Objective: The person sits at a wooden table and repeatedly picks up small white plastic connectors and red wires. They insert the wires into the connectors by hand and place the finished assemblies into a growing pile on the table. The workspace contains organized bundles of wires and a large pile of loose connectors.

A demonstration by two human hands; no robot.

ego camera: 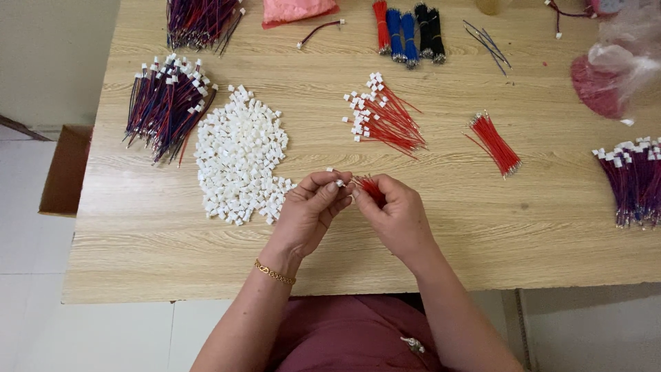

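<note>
My left hand (311,210) pinches a small white plastic connector (339,182) between thumb and forefinger, just above the table. My right hand (391,210) grips a small bunch of short red wires (370,187), their ends pointing at the connector. The two hands meet fingertip to fingertip over the wooden table (482,227). A large heap of white connectors (239,156) lies just left of my left hand. Red wires fitted with white connectors (384,117) lie beyond my hands, and a loose bundle of bare red wires (496,143) lies to the right.
Purple, blue and red wire bundles with white connectors lie at the far left (166,103) and at the right edge (632,178). Tied red, blue and black wire bundles (409,29), a pink bag (296,9) and clear plastic bags (620,62) sit along the back. A cardboard box (65,169) stands on the floor.
</note>
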